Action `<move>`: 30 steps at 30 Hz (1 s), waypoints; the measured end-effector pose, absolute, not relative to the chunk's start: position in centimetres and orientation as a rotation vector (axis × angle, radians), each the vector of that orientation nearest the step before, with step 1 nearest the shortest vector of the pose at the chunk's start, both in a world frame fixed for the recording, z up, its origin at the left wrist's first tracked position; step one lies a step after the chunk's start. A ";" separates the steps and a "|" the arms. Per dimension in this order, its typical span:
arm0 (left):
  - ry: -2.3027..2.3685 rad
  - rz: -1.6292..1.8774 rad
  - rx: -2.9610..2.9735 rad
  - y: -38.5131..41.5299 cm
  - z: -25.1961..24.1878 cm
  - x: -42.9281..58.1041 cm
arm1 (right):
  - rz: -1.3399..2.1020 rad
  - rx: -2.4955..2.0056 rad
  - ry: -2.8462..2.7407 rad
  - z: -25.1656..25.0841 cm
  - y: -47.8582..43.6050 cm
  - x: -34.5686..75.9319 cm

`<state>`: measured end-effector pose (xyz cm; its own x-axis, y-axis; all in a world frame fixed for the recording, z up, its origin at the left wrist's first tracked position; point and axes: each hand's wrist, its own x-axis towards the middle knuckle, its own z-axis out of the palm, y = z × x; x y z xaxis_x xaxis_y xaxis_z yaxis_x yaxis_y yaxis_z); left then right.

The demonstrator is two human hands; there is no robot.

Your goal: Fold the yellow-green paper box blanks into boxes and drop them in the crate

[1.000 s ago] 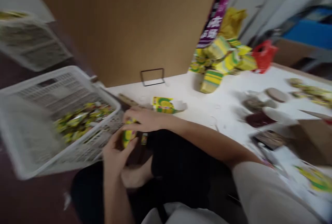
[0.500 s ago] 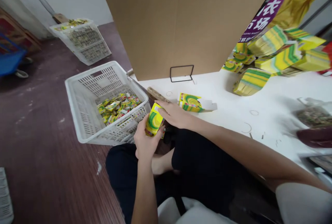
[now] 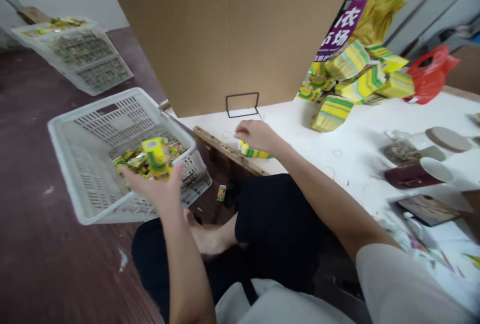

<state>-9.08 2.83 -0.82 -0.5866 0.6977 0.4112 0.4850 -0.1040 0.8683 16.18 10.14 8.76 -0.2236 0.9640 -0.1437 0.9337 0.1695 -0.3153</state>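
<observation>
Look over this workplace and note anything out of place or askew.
One small yellow-green box lies on the floor below the table edge, apart from the white basket: it looks dropped. The flat cartons at the table's back are heaped askew.

On my feed I read: basket (image 3: 97,124) = moulded plastic w/ perforated walls, semi-gloss; small carton (image 3: 157,156) and flat carton (image 3: 255,153) glossy printed card; table (image 3: 292,119) top smooth, matt; backboard (image 3: 232,29) plain matt cardboard; edge strip (image 3: 225,150) rough bare wood; wire stand (image 3: 242,105) thin metal; floor (image 3: 37,264) wood-look, slight sheen; bag (image 3: 431,71) thin shiny plastic.
</observation>
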 end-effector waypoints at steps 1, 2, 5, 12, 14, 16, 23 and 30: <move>2.015 1.806 1.315 3.3 -0.5 -9.6 | 0.414 -2.063 -2.324 8.7 10.6 17.7; 2.017 1.829 1.303 3.5 -0.4 -9.9 | 0.346 -2.216 -2.306 8.4 10.9 19.2; 1.818 1.796 1.220 3.4 -1.3 -8.7 | 0.352 -2.469 -2.253 7.1 11.2 21.9; 1.480 1.613 1.126 2.6 -4.7 -4.2 | 0.364 -2.574 -2.323 4.6 11.7 21.1; 1.431 1.620 1.135 2.5 -4.4 -4.2 | 0.343 -2.584 -2.327 4.3 12.0 20.8; 1.418 1.628 1.113 2.3 -4.2 -4.6 | 0.324 -2.596 -2.322 4.2 12.1 20.9; 1.403 1.638 1.029 1.7 -4.7 -5.3 | 0.263 -2.578 -2.349 3.8 12.1 21.2; 1.374 1.617 1.004 1.5 -5.0 -5.5 | 0.223 -2.555 -2.345 3.6 12.1 21.5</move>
